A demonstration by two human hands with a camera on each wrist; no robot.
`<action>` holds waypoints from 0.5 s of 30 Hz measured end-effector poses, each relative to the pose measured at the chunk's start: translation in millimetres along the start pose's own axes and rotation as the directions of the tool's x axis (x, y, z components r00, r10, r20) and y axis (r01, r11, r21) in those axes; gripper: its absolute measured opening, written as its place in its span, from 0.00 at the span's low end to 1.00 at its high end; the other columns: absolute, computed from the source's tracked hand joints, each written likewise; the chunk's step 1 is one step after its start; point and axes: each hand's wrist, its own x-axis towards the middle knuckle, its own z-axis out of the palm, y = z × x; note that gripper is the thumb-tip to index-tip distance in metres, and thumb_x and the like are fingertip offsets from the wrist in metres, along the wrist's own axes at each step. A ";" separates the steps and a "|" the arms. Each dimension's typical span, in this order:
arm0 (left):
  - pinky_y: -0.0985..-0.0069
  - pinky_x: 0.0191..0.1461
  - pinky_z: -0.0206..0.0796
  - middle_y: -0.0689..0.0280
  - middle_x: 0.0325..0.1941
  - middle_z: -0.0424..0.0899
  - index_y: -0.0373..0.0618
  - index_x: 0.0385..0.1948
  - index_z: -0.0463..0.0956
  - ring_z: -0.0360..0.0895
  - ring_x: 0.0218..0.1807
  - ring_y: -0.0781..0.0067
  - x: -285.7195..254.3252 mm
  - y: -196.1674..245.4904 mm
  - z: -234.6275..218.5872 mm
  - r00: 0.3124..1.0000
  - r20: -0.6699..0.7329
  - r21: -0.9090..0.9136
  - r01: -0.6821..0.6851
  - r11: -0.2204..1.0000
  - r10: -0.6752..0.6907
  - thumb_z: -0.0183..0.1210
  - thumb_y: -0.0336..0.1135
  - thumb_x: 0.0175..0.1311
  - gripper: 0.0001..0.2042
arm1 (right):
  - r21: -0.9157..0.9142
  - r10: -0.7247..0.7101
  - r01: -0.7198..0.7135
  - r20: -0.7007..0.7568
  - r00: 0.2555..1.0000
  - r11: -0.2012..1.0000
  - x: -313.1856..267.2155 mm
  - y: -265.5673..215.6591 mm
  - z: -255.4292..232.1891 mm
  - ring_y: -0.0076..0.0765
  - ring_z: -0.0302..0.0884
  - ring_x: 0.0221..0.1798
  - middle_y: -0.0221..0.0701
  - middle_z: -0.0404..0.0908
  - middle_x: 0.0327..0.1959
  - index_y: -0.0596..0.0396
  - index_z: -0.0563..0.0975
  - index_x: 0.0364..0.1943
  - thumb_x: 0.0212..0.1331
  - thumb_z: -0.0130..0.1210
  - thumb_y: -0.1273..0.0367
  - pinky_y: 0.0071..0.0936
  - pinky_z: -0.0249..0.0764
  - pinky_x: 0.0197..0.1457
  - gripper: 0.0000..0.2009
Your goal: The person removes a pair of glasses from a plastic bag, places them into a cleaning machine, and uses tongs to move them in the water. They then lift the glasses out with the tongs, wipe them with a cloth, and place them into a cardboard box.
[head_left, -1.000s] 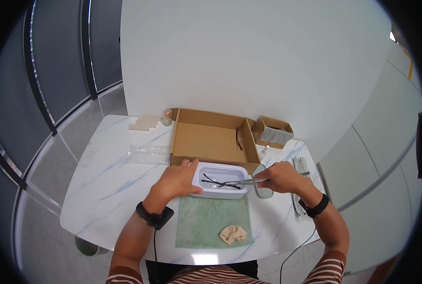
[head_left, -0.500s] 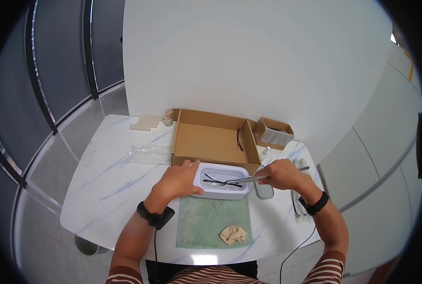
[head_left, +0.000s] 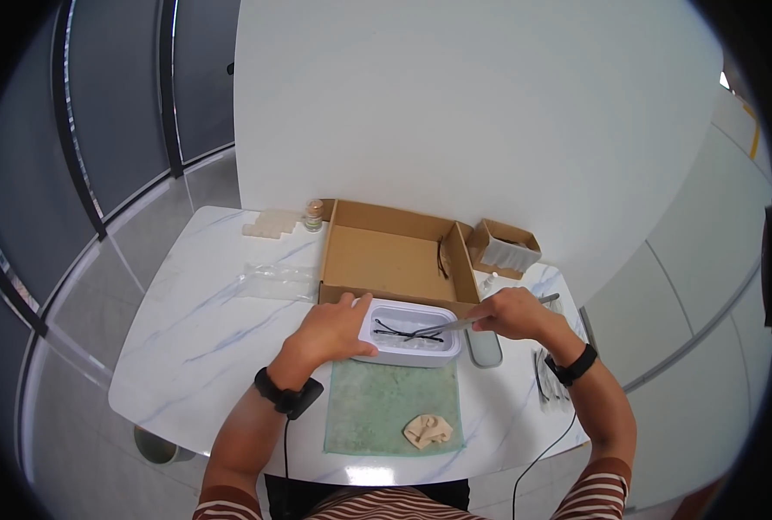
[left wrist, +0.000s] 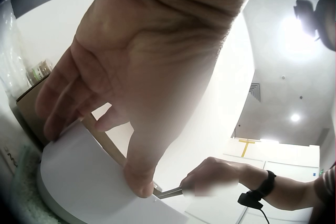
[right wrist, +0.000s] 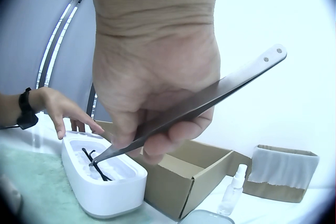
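A white oblong tub [head_left: 403,354] stands behind the green cloth, with thin black eyeglass temple arms [right wrist: 98,167] lying in liquid inside it. My left hand [head_left: 330,331] grips the tub's left end, thumb on the near side and fingers at the far side; the left wrist view shows the thumb on the white wall [left wrist: 79,174]. In my right hand [head_left: 520,314] are long metal tweezers [right wrist: 194,103], pinched between thumb and fingers. Their tips reach down into the tub and touch the black pieces; whether they grip one I cannot tell.
Behind the tub is an open cardboard box [head_left: 386,260], with a smaller box [head_left: 512,251] and a spray bottle [right wrist: 232,192] to its right. A grey-green case [head_left: 486,348] lies right of the tub. The green cloth [head_left: 377,407] bears a crumpled beige cloth [head_left: 428,431]. Bagged items [head_left: 552,381] lie far right.
The tweezers' rear end has risen and they slant more steeply into the tub. My right hand has shifted slightly up. My left hand keeps its hold on the tub.
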 end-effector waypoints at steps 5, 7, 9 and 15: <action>0.57 0.60 0.73 0.49 0.65 0.73 0.40 0.72 0.61 0.79 0.59 0.46 -0.1 -0.3 -0.9 1.000 0.005 -0.006 -0.006 1.000 0.006 0.72 0.55 0.51 0.48 | 0.010 -0.001 0.001 -0.022 1.000 1.000 2.7 2.9 1.3 0.47 0.85 0.42 0.37 0.87 0.35 0.36 0.87 0.48 0.61 0.64 0.60 0.41 0.78 0.45 0.12; 0.57 0.60 0.73 0.49 0.65 0.73 0.39 0.72 0.61 0.79 0.59 0.46 0.4 -0.8 -0.2 1.000 0.003 -0.003 -0.007 1.000 0.007 0.72 0.55 0.51 0.48 | 0.023 0.030 -0.031 0.013 0.999 0.999 3.0 2.2 2.1 0.47 0.85 0.42 0.37 0.87 0.35 0.37 0.87 0.48 0.61 0.64 0.60 0.41 0.78 0.46 0.12; 0.57 0.60 0.73 0.49 0.65 0.73 0.39 0.72 0.61 0.79 0.59 0.46 0.5 -0.8 0.4 1.000 0.001 0.000 -0.007 1.000 0.007 0.72 0.55 0.51 0.48 | 0.009 0.026 -0.026 0.006 1.000 1.000 1.7 -0.2 -0.4 0.47 0.85 0.42 0.37 0.87 0.35 0.37 0.87 0.48 0.61 0.64 0.60 0.41 0.78 0.46 0.12; 0.57 0.59 0.73 0.49 0.65 0.73 0.39 0.72 0.61 0.79 0.59 0.46 1.0 -2.7 2.8 1.000 -0.003 0.003 -0.015 1.000 0.015 0.72 0.56 0.51 0.48 | 0.010 -0.040 0.041 -0.078 0.996 0.999 -4.9 8.3 -11.1 0.46 0.84 0.39 0.36 0.87 0.34 0.40 0.88 0.46 0.59 0.65 0.61 0.40 0.77 0.43 0.12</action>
